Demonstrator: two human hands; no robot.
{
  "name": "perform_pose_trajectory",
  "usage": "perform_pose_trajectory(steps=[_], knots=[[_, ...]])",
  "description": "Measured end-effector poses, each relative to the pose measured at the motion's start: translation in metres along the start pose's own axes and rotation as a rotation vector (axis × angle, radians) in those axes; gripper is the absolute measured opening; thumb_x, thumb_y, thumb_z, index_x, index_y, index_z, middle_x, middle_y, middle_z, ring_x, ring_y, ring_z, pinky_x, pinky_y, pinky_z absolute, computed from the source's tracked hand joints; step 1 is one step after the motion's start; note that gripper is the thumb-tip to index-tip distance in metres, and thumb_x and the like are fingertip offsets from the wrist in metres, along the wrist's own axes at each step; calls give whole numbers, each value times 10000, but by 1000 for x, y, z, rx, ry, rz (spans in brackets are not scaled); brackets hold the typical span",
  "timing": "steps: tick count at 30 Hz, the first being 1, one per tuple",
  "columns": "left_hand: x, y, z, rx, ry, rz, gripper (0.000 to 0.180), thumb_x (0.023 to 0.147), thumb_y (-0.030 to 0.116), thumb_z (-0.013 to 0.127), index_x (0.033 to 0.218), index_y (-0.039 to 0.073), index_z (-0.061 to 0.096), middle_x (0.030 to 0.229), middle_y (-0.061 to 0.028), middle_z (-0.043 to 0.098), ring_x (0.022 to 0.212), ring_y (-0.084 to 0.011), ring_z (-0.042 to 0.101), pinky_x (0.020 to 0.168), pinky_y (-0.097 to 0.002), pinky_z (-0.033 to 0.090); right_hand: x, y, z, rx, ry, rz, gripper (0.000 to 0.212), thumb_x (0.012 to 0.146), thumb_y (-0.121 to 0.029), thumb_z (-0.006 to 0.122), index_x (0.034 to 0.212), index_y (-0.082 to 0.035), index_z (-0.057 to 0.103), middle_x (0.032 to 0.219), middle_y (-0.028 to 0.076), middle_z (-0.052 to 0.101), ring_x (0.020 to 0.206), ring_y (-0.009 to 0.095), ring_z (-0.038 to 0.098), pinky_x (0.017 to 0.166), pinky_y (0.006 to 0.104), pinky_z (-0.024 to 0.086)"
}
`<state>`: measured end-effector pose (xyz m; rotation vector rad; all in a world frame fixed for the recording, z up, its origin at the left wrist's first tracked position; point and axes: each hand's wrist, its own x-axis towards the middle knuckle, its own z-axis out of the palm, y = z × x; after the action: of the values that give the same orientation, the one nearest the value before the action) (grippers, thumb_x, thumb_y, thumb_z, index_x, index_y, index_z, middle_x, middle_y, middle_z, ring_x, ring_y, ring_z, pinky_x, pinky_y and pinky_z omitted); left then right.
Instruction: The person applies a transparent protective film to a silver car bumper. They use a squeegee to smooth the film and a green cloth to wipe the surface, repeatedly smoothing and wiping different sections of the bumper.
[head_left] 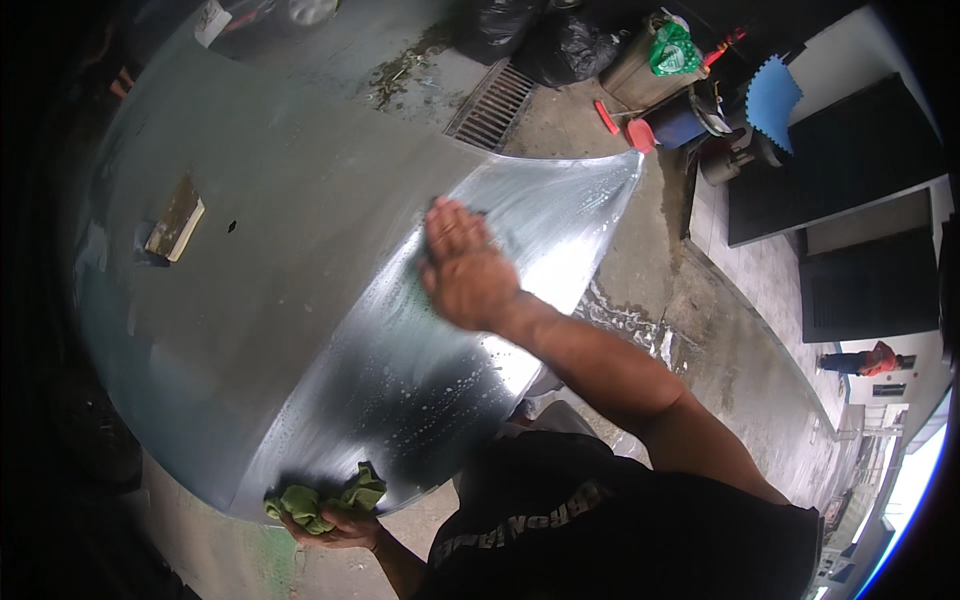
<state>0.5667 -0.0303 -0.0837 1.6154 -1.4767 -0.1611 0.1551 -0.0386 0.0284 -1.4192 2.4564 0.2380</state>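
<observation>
A large grey curved panel, like a car hood (300,240), spreads out before me, its near right part shiny and wet with white suds. On that wet part my right hand (465,265) lies flat, fingers stretched out and slightly blurred. A dark edge shows beside its fingers; I cannot tell whether it is a thin pad or shadow. At the panel's near edge, lower left, my left hand (338,527) is closed round a crumpled green cloth (320,502), which rests on the rim.
A brown block with a pale side (177,222) lies on the panel's left part. Beyond the panel are a floor drain grate (492,105), black bags (565,48), a bin (650,70) and a red dustpan (640,134). A person in red (880,358) stands far right.
</observation>
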Motion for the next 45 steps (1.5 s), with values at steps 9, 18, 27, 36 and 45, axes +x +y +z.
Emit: perform_pose_trajectory(steps=[9,18,27,36,45], knots=[[-3,-4,7,-54,19,58,732,982,539,559,1475,-2,531,1380,-233,571,1272,-408,570,1079,-554,467,9,180,-13,146,66,673,692,1129,-386,46,1675,38,14,1771,227,1,1641,364,2,1346,440,16],[2,-16,5,7,29,140,877,984,725,523,1477,0,539,1358,-241,579,1252,-420,569,1072,-571,454,8,268,12,286,353,638,722,1106,-393,212,1675,46,143,1768,243,71,1645,392,48,1344,471,72],[10,-27,-7,101,81,194,777,989,645,555,1447,17,567,1446,-265,553,1326,-436,554,1111,-569,436,-25,167,52,288,480,259,675,1086,-339,398,1641,34,305,1738,248,222,1621,396,203,1325,527,159],[7,-18,2,52,53,217,624,983,454,656,1380,-26,613,1336,-273,632,1236,-462,604,1081,-534,459,-47,337,83,1967,923,336,596,1110,-364,290,1613,-64,402,1432,171,596,1274,337,603,1099,491,483],[-38,176,66,-3,-444,683,587,925,276,778,1410,2,591,1418,-281,574,1334,-485,533,1143,-562,411,-265,282,228,2628,1005,228,499,1030,-274,498,1461,-23,512,1373,224,631,1262,393,637,1069,574,561]])
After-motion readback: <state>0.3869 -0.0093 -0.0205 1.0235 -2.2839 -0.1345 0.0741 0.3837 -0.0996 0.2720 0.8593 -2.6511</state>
